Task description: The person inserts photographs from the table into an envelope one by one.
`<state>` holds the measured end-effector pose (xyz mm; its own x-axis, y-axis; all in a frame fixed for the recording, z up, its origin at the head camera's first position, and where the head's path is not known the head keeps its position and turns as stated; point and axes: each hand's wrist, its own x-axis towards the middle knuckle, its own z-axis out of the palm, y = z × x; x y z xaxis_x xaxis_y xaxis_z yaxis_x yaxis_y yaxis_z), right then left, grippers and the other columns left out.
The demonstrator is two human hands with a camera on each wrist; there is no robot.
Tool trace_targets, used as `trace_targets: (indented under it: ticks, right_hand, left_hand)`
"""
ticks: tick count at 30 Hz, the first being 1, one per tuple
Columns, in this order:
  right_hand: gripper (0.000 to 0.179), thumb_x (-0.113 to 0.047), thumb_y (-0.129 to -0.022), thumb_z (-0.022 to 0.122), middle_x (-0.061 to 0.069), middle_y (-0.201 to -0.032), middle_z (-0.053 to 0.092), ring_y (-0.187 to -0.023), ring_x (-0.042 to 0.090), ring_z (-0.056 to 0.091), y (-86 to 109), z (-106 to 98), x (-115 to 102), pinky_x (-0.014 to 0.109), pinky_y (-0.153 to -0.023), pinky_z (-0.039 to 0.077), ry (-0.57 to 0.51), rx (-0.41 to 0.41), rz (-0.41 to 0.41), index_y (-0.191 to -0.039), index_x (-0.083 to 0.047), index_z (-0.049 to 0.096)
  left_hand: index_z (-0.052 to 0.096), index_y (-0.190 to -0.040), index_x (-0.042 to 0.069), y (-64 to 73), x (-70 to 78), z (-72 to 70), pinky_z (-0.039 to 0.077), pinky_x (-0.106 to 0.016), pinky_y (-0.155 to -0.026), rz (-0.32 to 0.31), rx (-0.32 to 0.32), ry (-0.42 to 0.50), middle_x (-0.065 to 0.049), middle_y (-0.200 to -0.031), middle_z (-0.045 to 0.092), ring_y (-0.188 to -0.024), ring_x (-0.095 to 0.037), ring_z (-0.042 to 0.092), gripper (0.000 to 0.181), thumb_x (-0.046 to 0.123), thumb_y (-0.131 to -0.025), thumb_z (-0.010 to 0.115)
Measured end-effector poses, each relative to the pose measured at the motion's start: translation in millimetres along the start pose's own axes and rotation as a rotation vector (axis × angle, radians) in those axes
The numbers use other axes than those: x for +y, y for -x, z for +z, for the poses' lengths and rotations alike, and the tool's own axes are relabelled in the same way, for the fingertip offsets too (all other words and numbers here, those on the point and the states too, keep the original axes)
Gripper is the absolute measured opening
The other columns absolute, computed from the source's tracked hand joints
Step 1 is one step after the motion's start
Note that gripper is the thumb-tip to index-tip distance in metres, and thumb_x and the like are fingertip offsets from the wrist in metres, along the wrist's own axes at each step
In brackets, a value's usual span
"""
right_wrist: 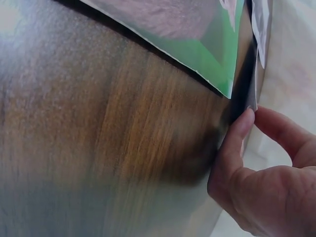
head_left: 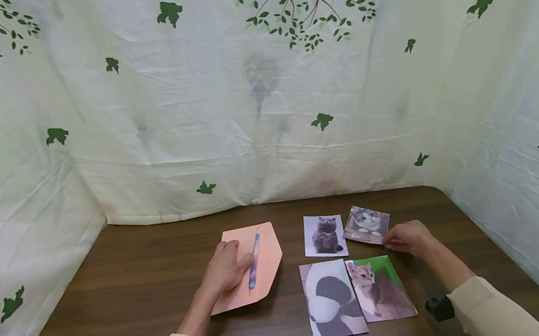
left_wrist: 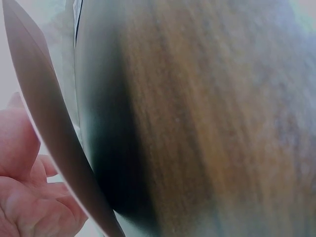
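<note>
A pink envelope (head_left: 270,262) lies at a tilt on the left, its flap opened out to the right and a blue-purple strip (head_left: 254,261) showing in its slot. On it is my left hand (head_left: 227,264), gripping it, with the thumb at the slot. The left wrist view shows the envelope (left_wrist: 54,113) edge-on, bowed up from the table, and part of the hand (left_wrist: 34,192). Thumb and forefinger of my right hand (head_left: 410,238) pinch the lower right corner of a cat photo (head_left: 366,223). That grip also shows in the right wrist view, with the photo (right_wrist: 254,84) nearly edge-on.
Left of the pinched photo lies a grey cat photo (head_left: 325,235). Nearer me, a panda picture (head_left: 332,299) overlaps a brown cat photo (head_left: 381,291) with a green background. The dark wooden table (head_left: 112,310) ends at a white leaf-patterned curtain (head_left: 166,149).
</note>
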<state>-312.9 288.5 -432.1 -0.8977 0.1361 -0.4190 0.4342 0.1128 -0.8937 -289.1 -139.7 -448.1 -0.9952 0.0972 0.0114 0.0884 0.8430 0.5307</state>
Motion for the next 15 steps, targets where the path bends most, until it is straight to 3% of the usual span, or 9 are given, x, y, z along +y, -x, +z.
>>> trace_targets:
  ticks: [15]
  right_hand:
    - [0.015,0.010,-0.086,0.065,0.005,-0.074,0.065,-0.066,0.012,0.066,-2.8,-6.4,1.3,0.024,-0.066,0.059,-0.035,-0.025,0.009,-0.101,0.013,0.064]
  left_hand:
    - [0.049,-0.141,-0.009,-0.3,0.6,0.4,0.044,-0.052,-0.106,0.003,0.000,-0.006,-0.030,-0.140,0.048,-0.118,-0.039,0.053,0.059,0.030,-0.098,0.059]
